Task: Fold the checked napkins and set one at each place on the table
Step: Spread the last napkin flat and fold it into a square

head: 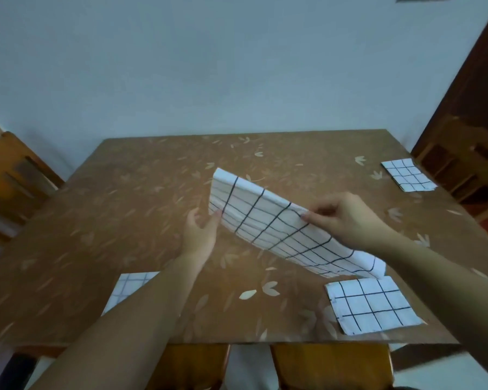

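Note:
A white napkin with black checks [276, 223], folded into a long strip, hangs in the air above the middle of the brown table [141, 204]. My right hand [347, 218] pinches its upper edge near the middle. My left hand [200, 235] touches its lower left corner with thumb and fingertips. Three folded checked napkins lie flat on the table: one at the near right [372, 305], one at the near left [127, 288] partly hidden by my left forearm, and one at the far right edge [407, 174].
Wooden chairs stand at the left [14, 175], at the right [462, 164] and at the near edge below me [330, 364]. The table's far edge meets a pale wall. A dark door frame rises at the far right.

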